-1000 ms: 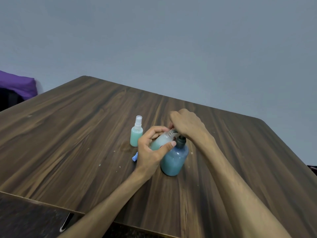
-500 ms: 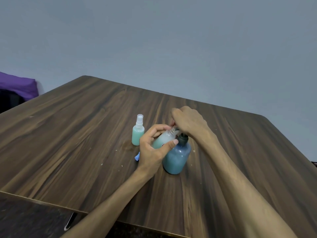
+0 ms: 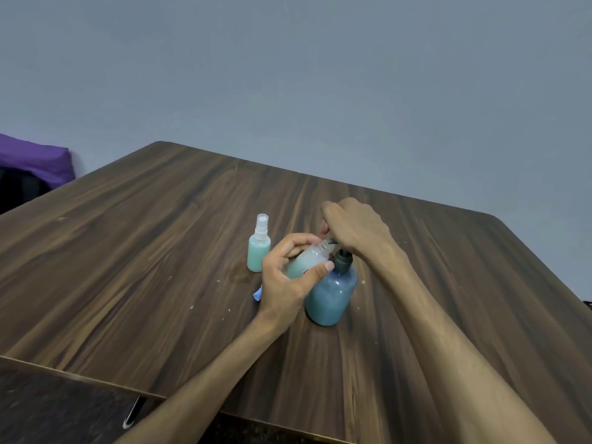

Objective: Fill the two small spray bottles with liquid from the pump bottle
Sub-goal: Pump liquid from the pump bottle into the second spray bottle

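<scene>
A round blue pump bottle (image 3: 331,293) with a dark collar stands mid-table. My right hand (image 3: 355,230) covers its pump head from above, fingers curled over it. My left hand (image 3: 285,283) grips a small clear spray bottle (image 3: 309,261), tilted, with its open neck up against the pump's spout. Pale green liquid lies in its lower part. A second small spray bottle (image 3: 259,249), filled with green liquid and capped with a white sprayer, stands upright just left of my left hand. The pump head itself is hidden by my fingers.
The dark wooden table (image 3: 144,267) has its near edge at the lower left. A small pale blue piece (image 3: 258,293) lies on the table behind my left hand. A purple cushion (image 3: 35,160) lies beyond the table's left side. A grey wall stands behind.
Both hands keep their holds. My right hand has shifted slightly on the pump head, and the tilted spray bottle stays at the spout.
</scene>
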The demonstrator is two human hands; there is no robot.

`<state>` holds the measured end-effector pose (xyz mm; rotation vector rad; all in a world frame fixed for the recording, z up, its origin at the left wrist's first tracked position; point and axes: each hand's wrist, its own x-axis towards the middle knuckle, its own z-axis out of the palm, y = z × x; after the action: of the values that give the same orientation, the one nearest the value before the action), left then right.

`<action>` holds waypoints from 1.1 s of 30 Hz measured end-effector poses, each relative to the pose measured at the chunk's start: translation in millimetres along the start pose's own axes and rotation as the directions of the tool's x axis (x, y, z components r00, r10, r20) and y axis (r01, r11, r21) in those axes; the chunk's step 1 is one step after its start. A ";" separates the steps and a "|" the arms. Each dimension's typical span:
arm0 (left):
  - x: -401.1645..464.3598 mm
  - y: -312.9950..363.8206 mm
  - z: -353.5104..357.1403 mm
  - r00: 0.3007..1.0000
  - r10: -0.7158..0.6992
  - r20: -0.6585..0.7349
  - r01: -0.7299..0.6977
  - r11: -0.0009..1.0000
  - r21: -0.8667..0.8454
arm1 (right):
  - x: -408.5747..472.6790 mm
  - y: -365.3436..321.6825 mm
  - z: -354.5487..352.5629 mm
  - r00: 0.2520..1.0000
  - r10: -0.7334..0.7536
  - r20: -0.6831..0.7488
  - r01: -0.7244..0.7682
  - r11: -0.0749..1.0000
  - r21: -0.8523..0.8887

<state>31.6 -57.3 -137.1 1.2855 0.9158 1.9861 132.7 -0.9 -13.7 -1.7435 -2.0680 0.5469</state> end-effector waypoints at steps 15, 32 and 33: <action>1.0 0.6 -0.3 1.000 0.006 0.001 -0.006 1.000 -0.020 | 0.8 -4.6 1.3 1.000 -0.007 0.020 0.007 1.000 -0.005; 1.0 2.2 0.4 1.000 0.005 0.016 -0.005 1.000 -0.012 | -0.5 -5.0 3.2 0.999 -0.001 0.044 0.002 0.999 -0.035; 0.3 1.0 0.1 1.000 0.005 0.010 -0.005 1.000 -0.011 | -1.1 -4.7 2.9 0.999 -0.006 0.038 0.007 0.999 -0.049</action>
<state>31.4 -57.6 -136.1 1.2919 0.8961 1.9843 127.5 -2.8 -13.8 -1.7663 -2.1296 0.5351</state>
